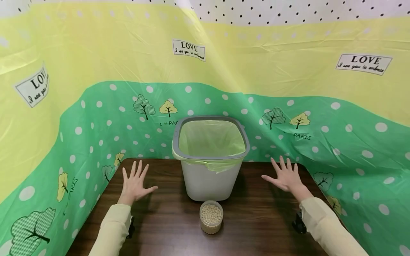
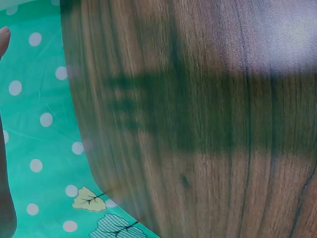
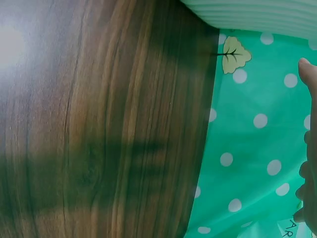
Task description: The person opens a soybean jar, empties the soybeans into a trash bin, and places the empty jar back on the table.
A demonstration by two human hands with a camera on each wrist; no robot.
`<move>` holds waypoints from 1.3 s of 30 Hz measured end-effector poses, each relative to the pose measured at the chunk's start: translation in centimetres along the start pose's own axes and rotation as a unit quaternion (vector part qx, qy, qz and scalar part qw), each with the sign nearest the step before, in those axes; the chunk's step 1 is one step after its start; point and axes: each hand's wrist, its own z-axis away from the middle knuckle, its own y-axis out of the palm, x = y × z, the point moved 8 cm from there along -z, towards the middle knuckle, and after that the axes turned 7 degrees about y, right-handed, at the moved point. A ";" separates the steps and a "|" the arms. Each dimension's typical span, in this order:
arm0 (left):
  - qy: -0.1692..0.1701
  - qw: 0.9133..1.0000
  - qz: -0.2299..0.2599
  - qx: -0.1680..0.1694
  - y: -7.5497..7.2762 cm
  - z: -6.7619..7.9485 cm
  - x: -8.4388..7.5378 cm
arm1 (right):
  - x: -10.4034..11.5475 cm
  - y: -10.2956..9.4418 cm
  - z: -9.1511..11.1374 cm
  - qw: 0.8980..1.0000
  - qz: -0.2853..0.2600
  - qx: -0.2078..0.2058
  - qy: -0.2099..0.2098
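Observation:
My left hand (image 1: pixel 133 183) hovers over the left side of the table, fingers spread and straight, holding nothing. On the other side my right hand (image 1: pixel 285 177) is spread the same way, also with nothing in it. Between them stands a light grey trash bin (image 1: pixel 209 181) with a darker grey rim, lined with a pale green bag (image 1: pixel 211 138). Right in front of the bin is a clear round jar (image 1: pixel 211 217) filled with small beige balls or beans. In the wrist views only an edge of each hand shows, with its shadow on the wood.
The dark wooden table (image 1: pixel 166 227) has rounded far corners. A green and yellow patterned curtain (image 1: pixel 128 135) surrounds it at the back and both sides, close behind the bin. Dark wrist cameras (image 1: pixel 299 223) sit under the sleeves.

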 end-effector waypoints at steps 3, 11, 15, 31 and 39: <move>0.006 1.000 -0.002 0.003 0.0 -0.1 -0.4 | 0.5 -0.2 0.3 1.000 -0.010 -0.001 -0.007; 0.052 0.998 -0.007 -0.027 -0.2 -0.5 -2.5 | 1.6 -0.2 0.7 0.999 -0.041 -0.006 -0.023; 0.080 0.995 0.004 -0.054 -0.5 -0.4 -3.9 | 1.9 0.2 1.0 0.998 -0.052 -0.005 -0.031; 0.191 0.972 0.039 -0.132 -1.4 0.5 -10.1 | 5.1 1.4 3.3 0.987 -0.135 -0.001 -0.084; 0.231 0.960 0.078 -0.141 -1.1 1.3 -13.7 | 7.9 2.7 5.0 0.968 -0.221 0.018 -0.119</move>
